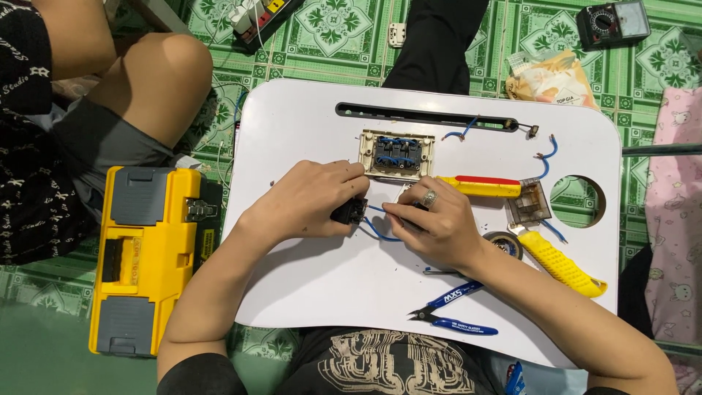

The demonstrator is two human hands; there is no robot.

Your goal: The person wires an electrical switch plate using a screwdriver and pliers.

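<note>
Left hand: my left hand (311, 201) is curled, fingertips pinching a small black switch module (349, 211) at its right edge
Right hand: my right hand (431, 223), ring on one finger, is pressed together on the end of a blue wire (376, 228); what else it grips beneath the fingers I cannot tell
Blue wire: runs from the black switch module rightward and slightly down, under the right hand's fingertips; its long axis lies roughly left to right across the lap desk
Key relation: the module sits between the two hands, touching the left and just beside the right; the left hand is the nearer, and the wire bridges the gap
Switch plate: a cream switch plate (395, 154) with blue jumpers, back side up, lies just beyond both hands, near the fingertips
Lap desk: white lap desk (329, 285) with a slot along the far edge and a round cup hole at right
Screwdriver: yellow and red screwdriver (479, 186), just beside the right hand, pointing away right
Utility knife: yellow utility knife (559, 262), right of the wrist
Flush cutters: blue-handled flush cutters (453, 311) near the desk's near edge
Tape: roll of black tape (504, 243) touching the right wrist
Toolbox: yellow toolbox (146, 256) on the green tiled floor, left of the desk
Multimeter: black multimeter (613, 22), far right, well apart
</note>
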